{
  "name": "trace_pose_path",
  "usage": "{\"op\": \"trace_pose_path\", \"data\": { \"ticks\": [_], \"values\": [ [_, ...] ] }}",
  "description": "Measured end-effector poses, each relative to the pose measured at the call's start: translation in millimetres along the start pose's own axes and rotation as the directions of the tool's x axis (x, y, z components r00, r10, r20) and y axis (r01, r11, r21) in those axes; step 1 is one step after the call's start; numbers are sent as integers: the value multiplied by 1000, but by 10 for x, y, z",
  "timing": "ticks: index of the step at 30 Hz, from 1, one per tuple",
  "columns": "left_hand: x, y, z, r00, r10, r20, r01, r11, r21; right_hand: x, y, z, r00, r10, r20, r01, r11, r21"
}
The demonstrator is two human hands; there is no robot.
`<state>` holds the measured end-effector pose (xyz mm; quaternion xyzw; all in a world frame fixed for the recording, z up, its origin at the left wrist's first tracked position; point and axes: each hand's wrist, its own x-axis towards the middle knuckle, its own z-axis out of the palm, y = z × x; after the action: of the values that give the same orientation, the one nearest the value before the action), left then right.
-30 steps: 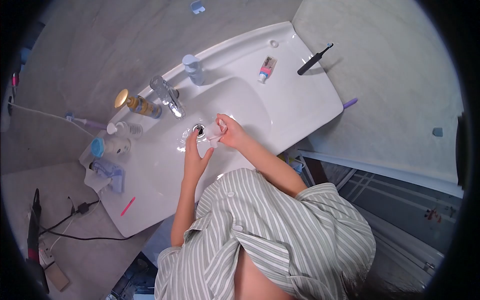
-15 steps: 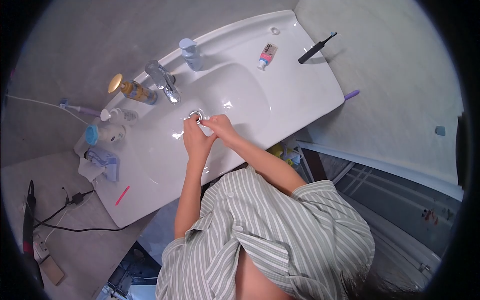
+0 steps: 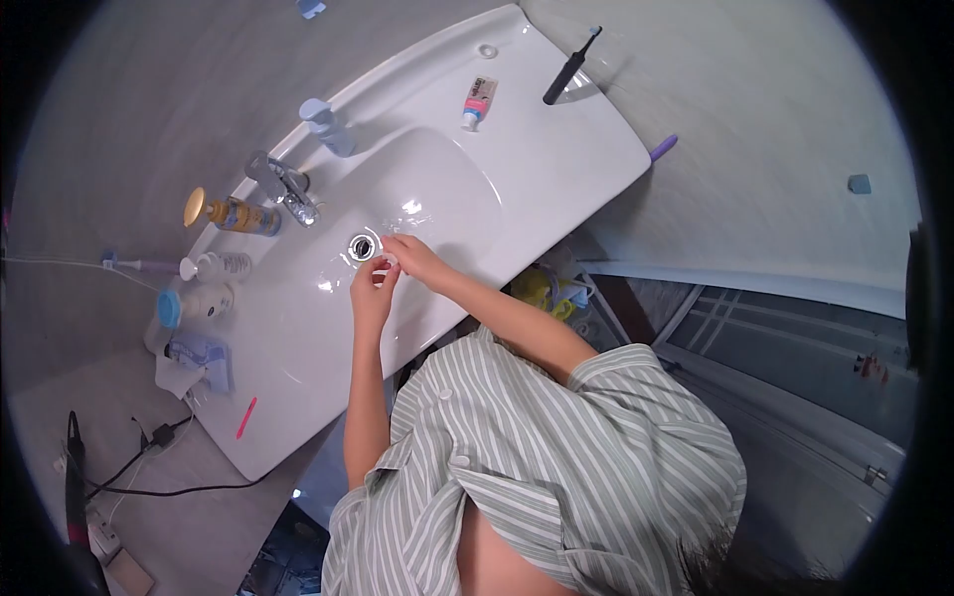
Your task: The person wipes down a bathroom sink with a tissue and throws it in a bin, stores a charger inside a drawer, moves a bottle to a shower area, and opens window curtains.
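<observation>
Over the white sink basin (image 3: pixel 449 179), my left hand (image 3: pixel 372 290) and my right hand (image 3: pixel 417 262) meet just in front of the drain (image 3: pixel 363 247). The left fingers curl with thumb and fingertips drawn together. My right fingertips press in close against them. A small pale spot shows between the fingertips, too tiny to name. Behind the drain stands the chrome faucet (image 3: pixel 283 187), apart from both hands. Wet glints lie on the basin around the hands.
Pump bottles stand along the back rim: a pale blue one (image 3: pixel 328 127), a gold-topped one (image 3: pixel 238 215) and a white one (image 3: pixel 219 266). A toothpaste tube (image 3: pixel 479 103) and a black electric toothbrush (image 3: pixel 566 77) are at right. A pink stick (image 3: pixel 246 417) lies at left.
The view has shifted, so the counter sits further left. My hands have drawn back from the drain, which now shows fully. The left fingers have curled, and the fingertips of both hands have come together.
</observation>
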<state>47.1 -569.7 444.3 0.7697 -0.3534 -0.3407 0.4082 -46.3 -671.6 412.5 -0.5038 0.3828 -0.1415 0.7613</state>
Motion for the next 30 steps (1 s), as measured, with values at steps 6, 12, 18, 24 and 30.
{"op": "trace_pose_path", "data": {
  "ticks": [6,12,18,24,30],
  "values": [
    [9,-30,11,997,-6,-78,-2,995,-95,-173,65,-251,977,-153,151,152,988,14],
    [4,58,99,979,-180,-94,91,800,-593,-495,-211,-553,998,-6,-66,28,941,336],
    [-45,391,219,984,-155,-90,40,677,-735,-585,-8,-820,969,-247,-15,206,775,597],
    [-104,823,178,999,25,-37,-42,819,-572,-726,-403,-755,964,-221,151,191,964,187],
    [-126,894,185,983,137,-124,-179,870,-459,-777,-609,-459,828,-560,-19,538,804,-254]
  ]
}}
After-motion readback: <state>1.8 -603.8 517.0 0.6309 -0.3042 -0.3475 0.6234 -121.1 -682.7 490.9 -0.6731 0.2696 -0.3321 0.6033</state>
